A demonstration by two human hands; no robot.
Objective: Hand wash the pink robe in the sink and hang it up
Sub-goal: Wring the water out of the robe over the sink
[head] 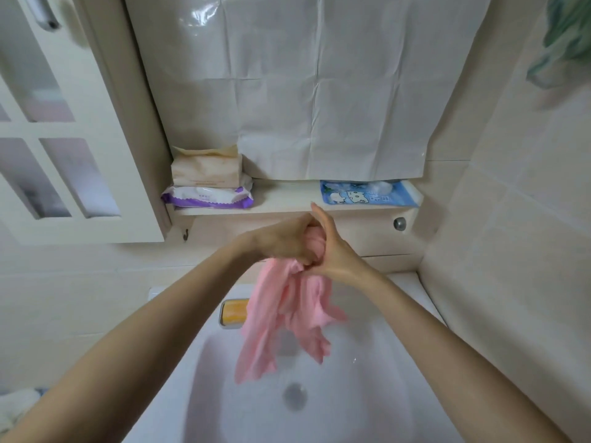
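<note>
The pink robe point(281, 318) hangs bunched above the white sink point(204, 372), its loose ends dangling over the basin. My left hand point(284, 239) grips the top of the bundle from the left. My right hand point(332, 251) grips the same bunch from the right, thumb pointing up, fingers curled into the cloth. Both hands meet in front of the shelf, well above the drain point(295, 394). The faucet is hidden behind the robe.
An orange soap bar in a dish point(233, 312) sits at the sink's back left. The shelf point(287, 199) holds tissue packs point(208, 174), a purple wipes pack point(208, 198) and a blue packet point(367, 193). A white cabinet door point(64, 148) stands open at left. Green cloth point(566, 36) hangs top right.
</note>
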